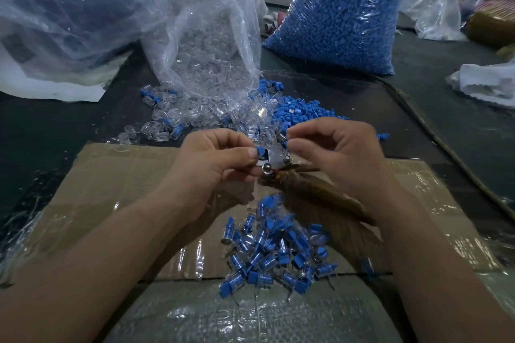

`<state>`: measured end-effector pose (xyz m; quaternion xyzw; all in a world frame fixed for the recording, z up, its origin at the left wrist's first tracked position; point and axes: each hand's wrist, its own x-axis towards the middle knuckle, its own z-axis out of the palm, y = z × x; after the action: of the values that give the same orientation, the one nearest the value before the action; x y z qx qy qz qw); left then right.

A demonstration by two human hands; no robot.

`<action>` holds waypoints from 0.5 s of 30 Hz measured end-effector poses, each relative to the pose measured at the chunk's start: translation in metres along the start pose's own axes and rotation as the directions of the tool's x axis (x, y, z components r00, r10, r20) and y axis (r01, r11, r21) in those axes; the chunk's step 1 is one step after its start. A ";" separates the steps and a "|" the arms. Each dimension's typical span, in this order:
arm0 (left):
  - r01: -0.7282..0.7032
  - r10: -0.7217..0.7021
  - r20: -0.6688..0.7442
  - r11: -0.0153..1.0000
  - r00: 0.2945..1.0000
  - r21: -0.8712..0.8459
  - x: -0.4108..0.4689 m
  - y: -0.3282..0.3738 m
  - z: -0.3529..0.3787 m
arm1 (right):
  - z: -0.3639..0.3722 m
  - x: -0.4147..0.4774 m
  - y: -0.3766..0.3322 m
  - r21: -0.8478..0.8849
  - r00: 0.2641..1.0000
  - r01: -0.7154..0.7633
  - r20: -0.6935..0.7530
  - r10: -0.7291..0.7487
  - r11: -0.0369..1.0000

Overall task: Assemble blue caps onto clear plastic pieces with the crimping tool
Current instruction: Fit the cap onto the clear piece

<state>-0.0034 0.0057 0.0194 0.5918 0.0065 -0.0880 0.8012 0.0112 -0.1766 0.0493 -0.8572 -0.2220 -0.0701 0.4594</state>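
Nearest you, the pile (278,253) of finished parts lies on the cardboard (117,175), directly below your hands; above it, your left hand (211,167) pinches a cap (261,151) between thumb and forefinger, the other fingers curled under; your right hand (337,156) pinches what looks like a clear piece (282,137) at its fingertips, though it is too small to be sure; the tool (320,189) sits between the hands, its metal head just below the cap, its wrapped handles running under your right wrist; whether that hand also grips them cannot be told. Risks, as judged: a cap held only at the fingertips may seat tilted and crimp crooked; a dropped part would land in the pile and mix with good stock; fingertips this near the head could be nipped. Beyond, loose clear pieces (172,120) and loose caps (301,111) mingle at the clear bag (211,36); the blue bag (340,14) stands farther right.
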 end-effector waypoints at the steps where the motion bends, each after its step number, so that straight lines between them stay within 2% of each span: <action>1: -0.013 0.014 -0.014 1.000 1.000 0.017 0.001 0.000 -0.001 | -0.005 0.001 0.003 0.005 0.999 -0.046 -0.016 0.046 0.999; 4: -0.009 0.010 -0.022 1.000 1.000 0.010 0.001 0.001 -0.001 | -0.019 0.003 0.013 -0.107 0.987 -0.155 0.017 0.157 0.982; 6: -0.015 0.015 -0.021 1.000 1.000 0.008 0.001 0.000 -0.001 | -0.026 0.003 0.017 -0.181 0.962 -0.227 0.110 0.249 0.957; 9: -0.048 0.048 -0.024 0.999 0.999 0.024 0.002 0.000 -0.002 | -0.030 0.003 0.020 -0.329 0.854 -0.313 0.313 0.415 0.891; 11: -0.054 0.055 -0.022 0.998 0.998 0.034 0.003 0.000 -0.003 | -0.029 0.002 0.022 -0.460 0.777 -0.292 0.397 0.488 0.839; 12: -0.053 0.053 -0.020 0.998 0.998 0.037 0.003 0.000 -0.003 | -0.027 0.002 0.022 -0.510 0.769 -0.260 0.405 0.495 0.820; 15: -0.048 0.049 -0.014 0.998 0.999 0.034 0.003 0.000 -0.003 | -0.021 0.004 0.022 -0.589 0.804 -0.195 0.362 0.472 0.785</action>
<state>-0.0003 0.0082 0.0178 0.6059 -0.0033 -0.0642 0.7929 0.0262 -0.2031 0.0457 -0.9635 -0.1426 0.1776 0.1410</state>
